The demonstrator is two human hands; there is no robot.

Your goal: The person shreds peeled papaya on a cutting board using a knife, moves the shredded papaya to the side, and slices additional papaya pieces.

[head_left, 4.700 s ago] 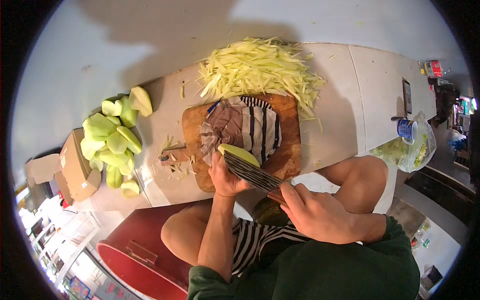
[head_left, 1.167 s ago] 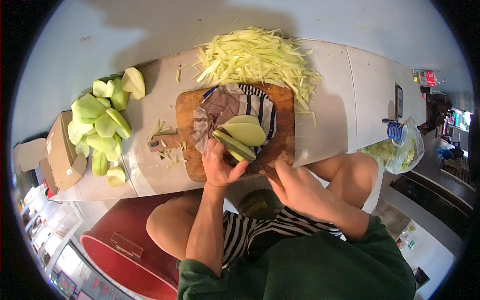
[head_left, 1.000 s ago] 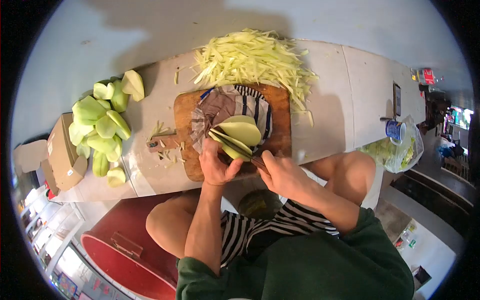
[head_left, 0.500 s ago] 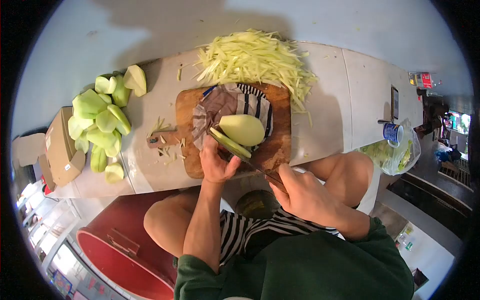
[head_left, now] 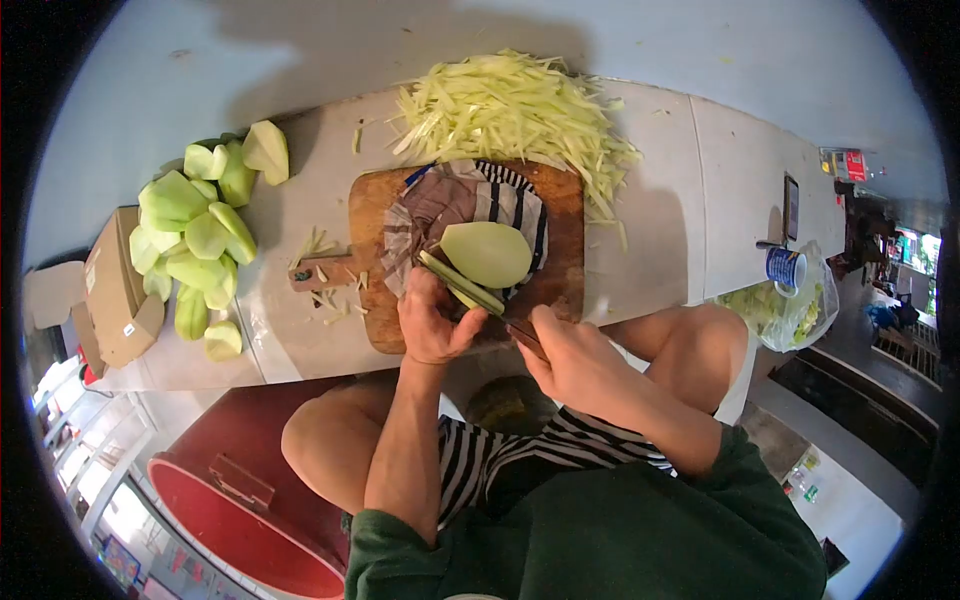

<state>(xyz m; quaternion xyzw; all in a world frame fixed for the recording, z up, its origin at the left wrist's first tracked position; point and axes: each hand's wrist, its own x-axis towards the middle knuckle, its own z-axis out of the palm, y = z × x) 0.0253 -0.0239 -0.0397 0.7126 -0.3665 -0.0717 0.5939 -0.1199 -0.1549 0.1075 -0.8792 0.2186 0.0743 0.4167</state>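
Observation:
My left hand (head_left: 432, 318) is closed on a narrow slab of peeled pale green fruit (head_left: 462, 284), perhaps green mango, gripping its near side. In my right hand (head_left: 580, 358) is a knife (head_left: 527, 340), held by the handle. Its blade runs along the slab toward my left fingers and is mostly hidden. Just beyond the slab, a larger rounded fruit piece (head_left: 488, 254) rests on a crumpled striped cloth (head_left: 508, 203). Under the cloth lies a wooden cutting board (head_left: 565, 235) with a short handle on the left.
A heap of pale green shreds (head_left: 510, 110) lies past the board. Several peeled fruit pieces (head_left: 200, 225) are piled at left beside a cardboard box (head_left: 118, 290). A red tub (head_left: 240, 490) stands below left. At right are a blue cup (head_left: 785, 268) and a plastic bag (head_left: 815, 310).
My right hand and the knife have moved a little left, closer to my left hand and the slab. My left hand keeps its hold, and the larger piece stays on the cloth.

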